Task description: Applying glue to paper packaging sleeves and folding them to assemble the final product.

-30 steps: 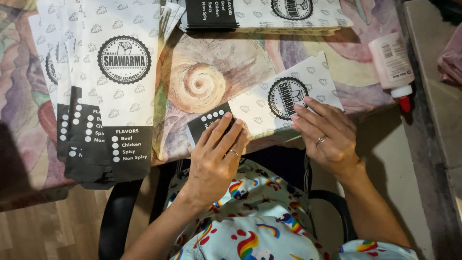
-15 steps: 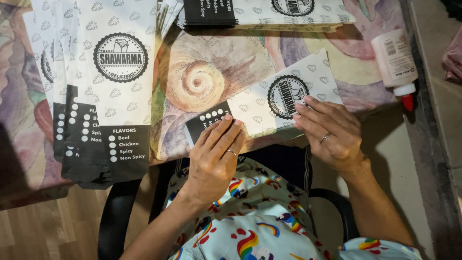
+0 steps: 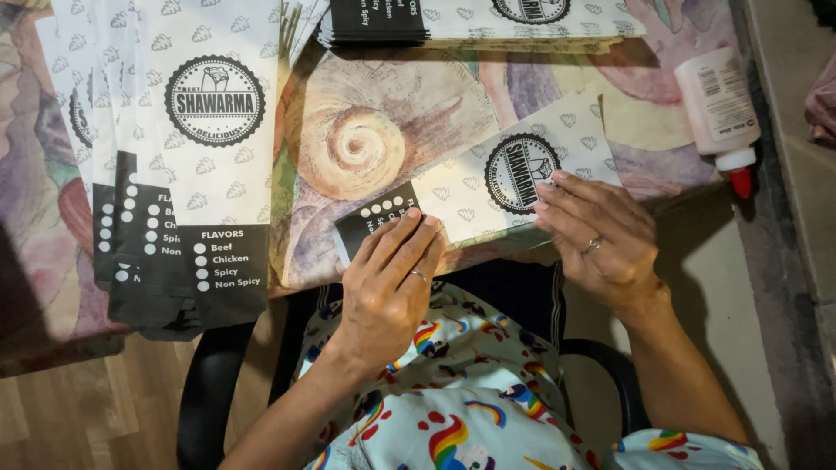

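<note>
Lying slantwise at the near edge of the desk [image 3: 392, 104], a printed paper bag [image 3: 488, 187] is pinned flat under both hands. The left hand [image 3: 387, 292] presses its black end at seven o'clock, fingers [image 3: 409, 244] extended and together; the right hand [image 3: 601, 235] rests its fingers, loosely curled, on the edge at three o'clock. Nothing is gripped. The bag is judged light, thin, limp and easily creased, best handled by its edges. A glue bottle [image 3: 718, 109] lies at two o'clock.
</note>
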